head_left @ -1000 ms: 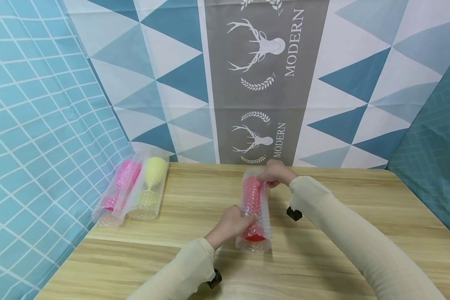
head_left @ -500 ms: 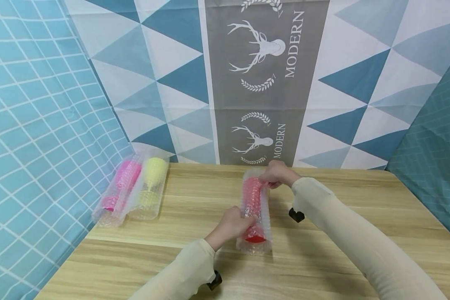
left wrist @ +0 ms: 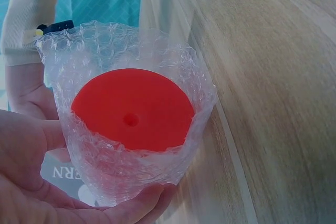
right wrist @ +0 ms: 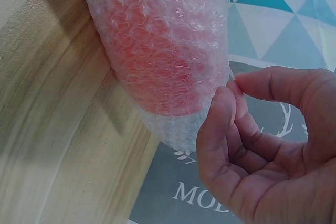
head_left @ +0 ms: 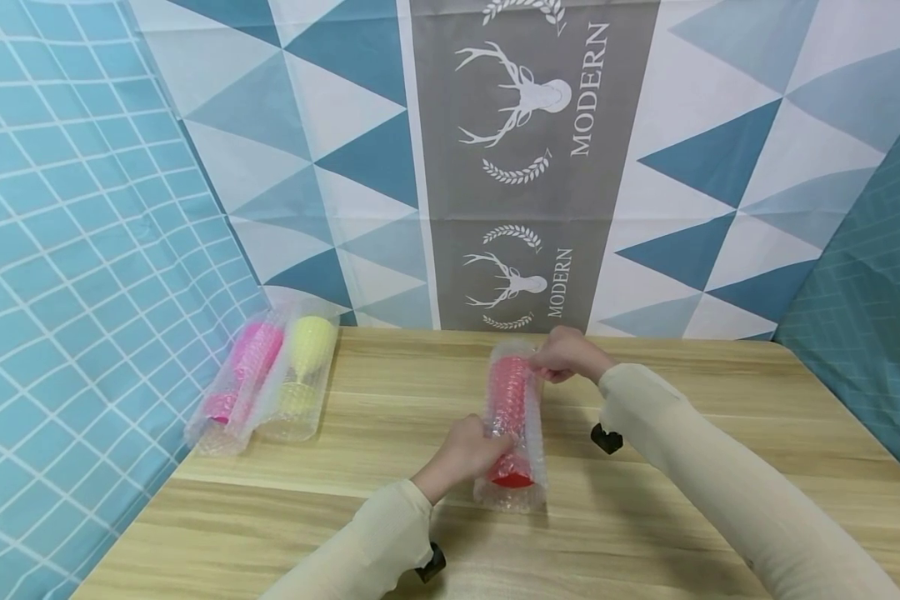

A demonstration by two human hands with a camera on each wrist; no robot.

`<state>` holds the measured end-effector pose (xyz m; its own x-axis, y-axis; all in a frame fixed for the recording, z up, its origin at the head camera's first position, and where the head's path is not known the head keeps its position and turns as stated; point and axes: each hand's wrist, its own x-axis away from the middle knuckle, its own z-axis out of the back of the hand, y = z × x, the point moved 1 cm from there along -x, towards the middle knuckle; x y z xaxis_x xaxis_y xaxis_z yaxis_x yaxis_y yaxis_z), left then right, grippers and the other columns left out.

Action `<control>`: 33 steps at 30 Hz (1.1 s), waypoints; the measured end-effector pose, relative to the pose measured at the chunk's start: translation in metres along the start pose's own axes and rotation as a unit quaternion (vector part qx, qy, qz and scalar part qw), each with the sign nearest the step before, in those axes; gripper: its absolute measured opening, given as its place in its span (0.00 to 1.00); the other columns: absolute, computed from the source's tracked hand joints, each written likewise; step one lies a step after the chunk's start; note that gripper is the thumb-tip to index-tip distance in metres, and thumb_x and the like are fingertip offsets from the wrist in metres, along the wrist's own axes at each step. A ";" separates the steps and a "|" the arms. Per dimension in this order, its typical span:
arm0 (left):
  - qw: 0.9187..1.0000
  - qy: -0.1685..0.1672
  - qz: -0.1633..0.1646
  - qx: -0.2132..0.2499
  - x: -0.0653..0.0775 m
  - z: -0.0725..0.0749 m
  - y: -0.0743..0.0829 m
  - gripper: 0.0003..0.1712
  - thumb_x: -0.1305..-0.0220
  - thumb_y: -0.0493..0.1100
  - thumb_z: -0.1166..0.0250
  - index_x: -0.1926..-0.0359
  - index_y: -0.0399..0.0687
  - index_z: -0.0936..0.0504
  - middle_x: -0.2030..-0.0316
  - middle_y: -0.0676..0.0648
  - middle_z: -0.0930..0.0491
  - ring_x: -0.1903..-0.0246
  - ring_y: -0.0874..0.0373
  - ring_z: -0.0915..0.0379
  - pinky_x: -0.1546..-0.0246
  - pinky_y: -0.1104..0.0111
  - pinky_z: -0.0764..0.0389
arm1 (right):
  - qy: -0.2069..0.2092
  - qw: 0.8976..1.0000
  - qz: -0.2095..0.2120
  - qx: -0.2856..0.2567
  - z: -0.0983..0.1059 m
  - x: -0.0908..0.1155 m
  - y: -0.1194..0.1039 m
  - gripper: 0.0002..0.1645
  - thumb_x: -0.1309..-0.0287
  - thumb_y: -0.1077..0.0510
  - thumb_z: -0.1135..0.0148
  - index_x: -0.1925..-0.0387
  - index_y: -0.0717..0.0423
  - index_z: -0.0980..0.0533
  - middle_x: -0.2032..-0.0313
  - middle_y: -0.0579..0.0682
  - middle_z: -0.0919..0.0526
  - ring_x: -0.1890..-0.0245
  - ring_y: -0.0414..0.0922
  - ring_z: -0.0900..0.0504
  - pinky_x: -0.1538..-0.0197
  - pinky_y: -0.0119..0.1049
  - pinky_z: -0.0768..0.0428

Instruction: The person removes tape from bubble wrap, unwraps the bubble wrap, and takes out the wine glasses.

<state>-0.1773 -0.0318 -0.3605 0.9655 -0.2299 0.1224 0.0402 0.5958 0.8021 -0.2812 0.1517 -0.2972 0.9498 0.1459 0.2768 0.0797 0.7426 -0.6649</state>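
Observation:
A red object in bubble wrap (head_left: 507, 396) lies lengthwise on the wooden table. Its flat round red base (left wrist: 134, 111), with a small hole in the middle, shows at the wrap's near end. My left hand (head_left: 465, 454) grips the package near that end, thumb on top and fingers round the side. At the far right side, my right hand (head_left: 570, 354) pinches the edge of the bubble wrap (right wrist: 178, 66) between thumb and fingertips. How the wrap's edge is fastened cannot be seen.
Two more bubble-wrapped objects, one pink (head_left: 251, 358) and one yellow (head_left: 307, 350), lie side by side at the table's back left. A patterned cloth (head_left: 517, 167) hangs behind the wooden table (head_left: 682, 433), with blue cloths at both sides.
My right hand has shifted a little to the right and nearer, drawing at the wrap's edge. The package has moved very slightly with it. My left hand keeps its grip.

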 end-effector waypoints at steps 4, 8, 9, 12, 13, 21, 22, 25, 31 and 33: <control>1.000 -0.002 -0.001 0.002 0.000 0.000 0.000 0.16 0.38 0.47 0.38 0.66 0.36 0.26 0.76 0.47 0.29 0.80 0.59 0.34 0.84 0.73 0.32 | -0.023 0.998 -0.009 -0.055 0.000 -0.001 0.004 0.12 0.47 0.63 0.41 0.83 0.54 0.28 0.87 0.42 0.26 0.85 0.34 0.26 0.72 0.26 0.18; 1.000 -0.002 -0.001 0.001 0.000 0.000 -0.001 0.16 0.37 0.47 0.38 0.67 0.37 0.26 0.77 0.47 0.29 0.80 0.59 0.34 0.84 0.73 0.32 | -0.047 0.994 -0.015 -0.094 -0.001 -0.001 0.006 0.11 0.46 0.63 0.42 0.81 0.55 0.30 0.86 0.42 0.26 0.83 0.34 0.27 0.72 0.25 0.20; 1.000 -0.002 -0.001 0.001 0.000 0.000 0.000 0.16 0.37 0.47 0.38 0.68 0.37 0.26 0.77 0.47 0.29 0.80 0.59 0.34 0.84 0.73 0.32 | -0.050 0.994 -0.015 -0.098 -0.001 -0.001 0.007 0.11 0.46 0.63 0.42 0.81 0.55 0.30 0.86 0.42 0.26 0.83 0.34 0.27 0.71 0.25 0.20; 1.000 -0.002 -0.001 0.000 0.000 0.000 0.000 0.15 0.38 0.47 0.37 0.70 0.39 0.27 0.77 0.48 0.30 0.81 0.60 0.35 0.85 0.73 0.34 | -0.052 0.993 -0.011 -0.103 -0.001 -0.001 0.008 0.10 0.45 0.63 0.42 0.80 0.56 0.28 0.85 0.42 0.26 0.83 0.34 0.27 0.71 0.25 0.19; 1.000 -0.002 -0.001 -0.001 -0.001 0.000 0.000 0.15 0.38 0.47 0.37 0.71 0.40 0.27 0.78 0.48 0.31 0.81 0.60 0.36 0.85 0.74 0.34 | -0.051 0.994 -0.009 -0.101 -0.001 -0.001 0.008 0.10 0.45 0.62 0.42 0.80 0.56 0.28 0.85 0.42 0.25 0.83 0.34 0.27 0.70 0.25 0.19; 1.000 -0.004 0.000 -0.001 -0.001 0.001 0.000 0.15 0.37 0.47 0.38 0.70 0.39 0.27 0.78 0.49 0.31 0.81 0.60 0.36 0.85 0.74 0.35 | -0.039 0.994 -0.008 -0.097 0.001 0.002 0.008 0.08 0.44 0.62 0.41 0.78 0.57 0.27 0.84 0.42 0.25 0.81 0.35 0.25 0.70 0.26 0.19; 1.000 -0.004 -0.001 -0.001 -0.001 0.001 0.001 0.15 0.37 0.47 0.38 0.70 0.39 0.27 0.78 0.49 0.31 0.81 0.60 0.36 0.85 0.74 0.35 | -0.039 0.994 -0.010 -0.099 0.002 0.002 0.008 0.08 0.45 0.62 0.41 0.78 0.57 0.27 0.84 0.43 0.25 0.81 0.35 0.25 0.70 0.26 0.19; 1.000 -0.005 -0.004 -0.002 -0.001 0.001 0.001 0.15 0.37 0.47 0.38 0.73 0.41 0.28 0.79 0.49 0.31 0.82 0.61 0.37 0.85 0.74 0.36 | -0.039 0.994 -0.011 -0.099 0.003 0.003 0.009 0.07 0.45 0.62 0.41 0.77 0.57 0.27 0.83 0.43 0.24 0.81 0.35 0.25 0.69 0.26 0.19; 1.000 -0.009 -0.009 0.001 -0.001 0.000 0.001 0.15 0.37 0.47 0.39 0.77 0.45 0.30 0.81 0.51 0.32 0.83 0.62 0.38 0.85 0.75 0.36 | -0.040 0.995 -0.012 -0.096 0.003 0.003 0.010 0.07 0.44 0.61 0.41 0.76 0.58 0.27 0.82 0.43 0.24 0.80 0.36 0.25 0.68 0.26 0.18; 1.000 -0.011 -0.008 0.002 0.000 0.000 0.002 0.15 0.37 0.47 0.39 0.77 0.45 0.29 0.81 0.51 0.32 0.83 0.62 0.38 0.85 0.75 0.36 | -0.038 0.995 -0.014 -0.092 0.003 0.004 0.010 0.08 0.43 0.61 0.41 0.77 0.57 0.27 0.82 0.43 0.24 0.80 0.36 0.25 0.68 0.27 0.18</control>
<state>-0.1773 -0.0308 -0.3592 0.9589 -0.2565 0.1218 0.0547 0.5879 0.8071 -0.2778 0.1617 -0.3005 0.9211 0.1817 0.3444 0.1666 0.6155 -0.7703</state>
